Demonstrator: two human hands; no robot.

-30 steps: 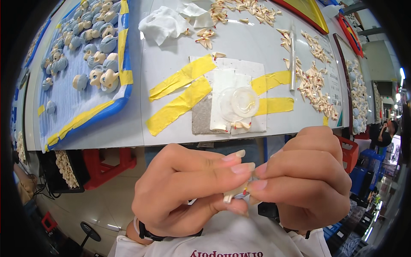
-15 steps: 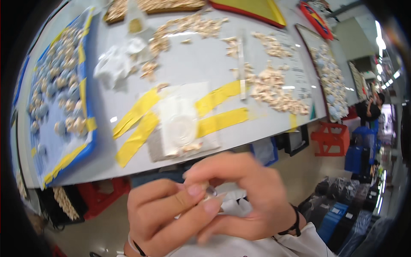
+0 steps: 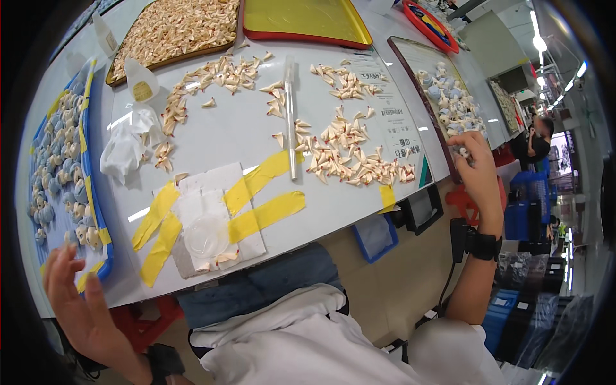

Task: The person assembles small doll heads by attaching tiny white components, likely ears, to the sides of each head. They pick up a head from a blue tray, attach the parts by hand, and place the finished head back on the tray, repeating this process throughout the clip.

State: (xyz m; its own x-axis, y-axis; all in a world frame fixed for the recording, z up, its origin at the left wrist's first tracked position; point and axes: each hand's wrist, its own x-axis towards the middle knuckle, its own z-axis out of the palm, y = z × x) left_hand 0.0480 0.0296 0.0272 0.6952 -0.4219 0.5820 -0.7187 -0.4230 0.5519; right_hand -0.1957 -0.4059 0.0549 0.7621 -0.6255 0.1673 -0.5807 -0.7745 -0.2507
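Observation:
My left hand hovers beside the near corner of a blue tray, fingers spread and holding nothing visible. Small round blue-and-cream figures fill much of that tray. Far to the right, my right hand reaches to the near end of a dark-rimmed tray that bears more such figures. Its fingers are curled around a small pale figure, mostly hidden by them. Between my hands, a round clear dish sits on a white pad fixed with yellow tape. Several small cream pointed pieces lie beside the dish.
Loose pointed pieces are scattered around a clear tube. Crumpled white tissue and a squeeze bottle stand left. At the back are a full tray of pieces and a yellow tray. Bins hang below the table edge.
My hands were together in front of me, fingers around a small object. Now they are apart, the left at the blue tray, the right at the right-hand tray. The view has shifted too.

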